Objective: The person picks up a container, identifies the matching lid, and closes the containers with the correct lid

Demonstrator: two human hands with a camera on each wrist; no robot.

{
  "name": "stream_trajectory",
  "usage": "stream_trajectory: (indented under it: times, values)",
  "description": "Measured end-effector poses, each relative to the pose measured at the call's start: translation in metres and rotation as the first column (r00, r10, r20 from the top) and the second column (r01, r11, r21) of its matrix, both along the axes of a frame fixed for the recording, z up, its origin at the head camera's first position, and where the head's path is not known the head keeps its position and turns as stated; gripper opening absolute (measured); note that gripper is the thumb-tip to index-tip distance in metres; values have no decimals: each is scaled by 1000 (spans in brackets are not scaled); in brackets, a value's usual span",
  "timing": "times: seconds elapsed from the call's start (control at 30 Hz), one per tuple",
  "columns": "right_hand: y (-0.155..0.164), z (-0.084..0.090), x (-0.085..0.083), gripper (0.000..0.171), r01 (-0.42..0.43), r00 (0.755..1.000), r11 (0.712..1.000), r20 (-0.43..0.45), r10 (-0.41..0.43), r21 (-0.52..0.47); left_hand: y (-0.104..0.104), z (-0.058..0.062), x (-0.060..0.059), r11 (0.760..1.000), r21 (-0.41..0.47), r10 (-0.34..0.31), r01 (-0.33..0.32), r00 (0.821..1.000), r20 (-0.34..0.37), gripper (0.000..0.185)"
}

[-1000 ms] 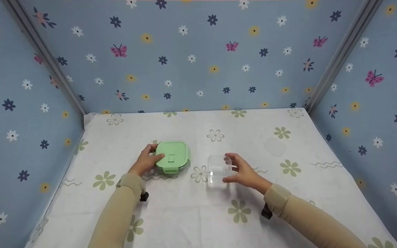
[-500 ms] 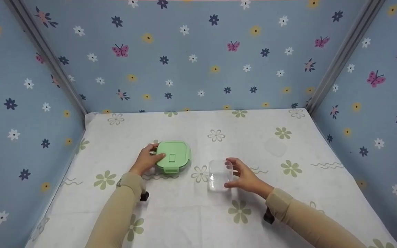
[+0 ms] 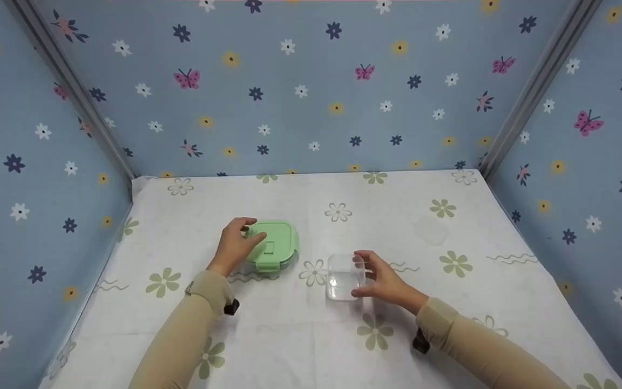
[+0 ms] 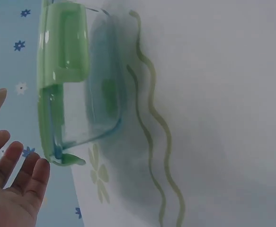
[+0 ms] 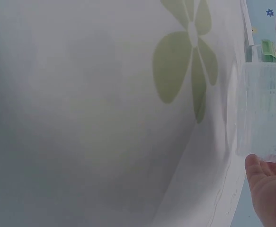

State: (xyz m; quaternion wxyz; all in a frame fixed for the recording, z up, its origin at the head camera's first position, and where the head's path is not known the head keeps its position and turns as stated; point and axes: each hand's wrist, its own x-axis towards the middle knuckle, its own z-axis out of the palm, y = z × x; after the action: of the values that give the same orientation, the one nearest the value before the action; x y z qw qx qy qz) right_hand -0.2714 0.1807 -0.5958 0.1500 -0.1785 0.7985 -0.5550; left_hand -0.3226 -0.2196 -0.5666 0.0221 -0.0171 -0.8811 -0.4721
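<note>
The left hand (image 3: 237,244) rests over the left edge of the square green-lidded glass container (image 3: 271,246), thumb on the lid and fingers curling round its far corner. The left-wrist view shows the fingers (image 4: 14,175) spread and loose beside the lid (image 4: 62,71), so the hold looks light rather than firm. The right hand (image 3: 384,278) pinches the right wall of a small clear plastic box (image 3: 345,277), which stands on the white flower-printed tablecloth (image 3: 311,335) just right of the green container. The clear box looks light and slick; a one-sided pinch could let it tip or slide. The glass container could skid on the cloth if pushed.
</note>
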Motion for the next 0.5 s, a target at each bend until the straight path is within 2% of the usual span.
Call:
stream_trajectory:
  times: [0.27,0.5]
  values:
    - [-1,-2,2,99,0,1000,1000,15,0,10,22,14,12,996,18,-84,87,987,-136,50]
    - [-1,-6,3,98,-5,1000,1000,21,5,1,45,15,26,986,51,-151,159,978,-141,55]
